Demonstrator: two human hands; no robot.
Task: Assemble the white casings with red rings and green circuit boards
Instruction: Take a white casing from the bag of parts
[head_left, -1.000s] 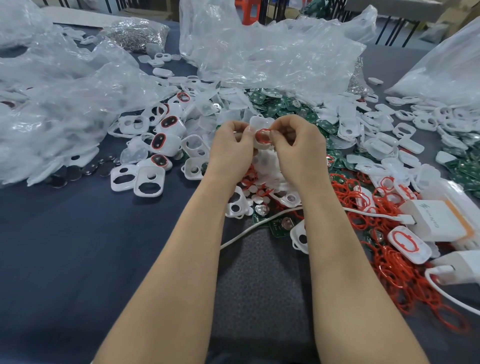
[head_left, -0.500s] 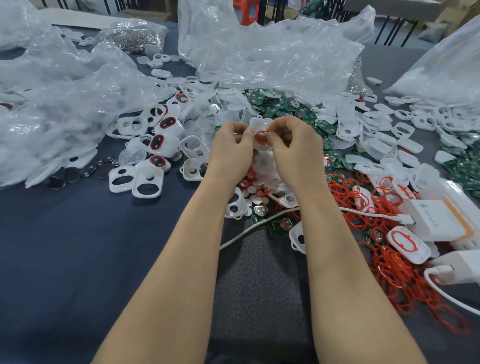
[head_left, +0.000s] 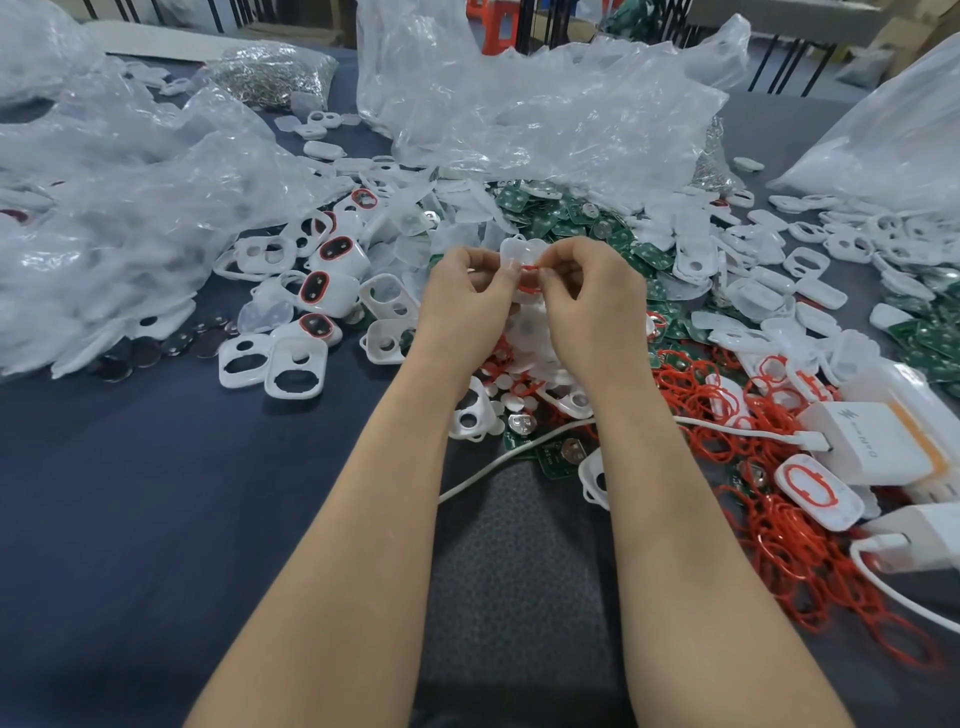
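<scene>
Above the middle of the table I hold a white casing (head_left: 519, 253) between both hands. My left hand (head_left: 467, 296) grips its left side with curled fingers. My right hand (head_left: 587, 296) pinches a red ring (head_left: 527, 278) against the casing's face. Finished casings with red rings (head_left: 332, 291) lie to the left. Loose red rings (head_left: 779, 525) are heaped at the right. Green circuit boards (head_left: 561, 218) are piled behind my hands, and empty white casings (head_left: 293, 366) lie at the left.
Crumpled clear plastic bags (head_left: 130, 208) fill the left and the back (head_left: 545, 109). A white charger block (head_left: 872, 441) with its cable (head_left: 493, 467) lies at the right. Coin cells (head_left: 156, 348) sit by the left bag. The dark blue tabletop (head_left: 130, 519) is bare at the near left.
Both hands stay together on the casing. The fingers have shifted a little along the red ring; the casing is in nearly the same place.
</scene>
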